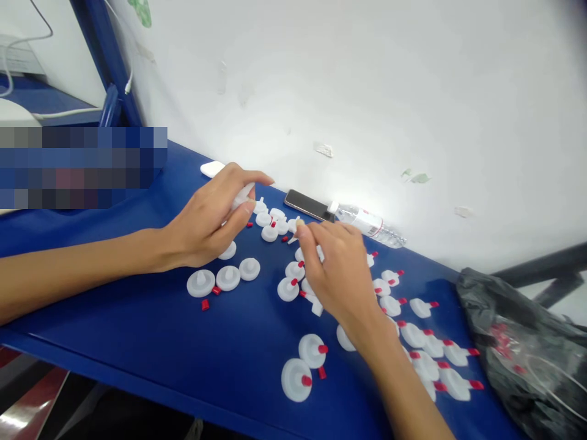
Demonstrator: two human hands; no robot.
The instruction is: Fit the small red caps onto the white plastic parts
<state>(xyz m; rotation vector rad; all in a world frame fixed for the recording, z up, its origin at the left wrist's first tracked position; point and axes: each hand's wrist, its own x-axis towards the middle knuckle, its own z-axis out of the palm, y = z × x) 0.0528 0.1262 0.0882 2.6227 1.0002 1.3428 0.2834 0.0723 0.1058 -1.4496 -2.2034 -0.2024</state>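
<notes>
My left hand (211, 214) is raised over the blue table, thumb and fingers closed around a translucent white nozzle cap (243, 195), its index finger stretched out. To the right, my right hand (337, 263) is curled with thumb and index finger together above the parts; whatever lies between them is hidden. Beneath and between the hands lies a cluster of white nozzle caps (269, 233). Three round white caps (228, 278) sit below my left hand, beside loose red tips (205, 304). Around my right forearm, several white caps with red tips (456, 353) are spread.
A phone (308, 205) and a clear plastic bottle (371, 225) lie along the white wall. A white object (211, 169) is behind my left hand. At the right edge, a black plastic bag (518, 366) holds red pieces. The blue table (151, 330) has a front edge nearest me.
</notes>
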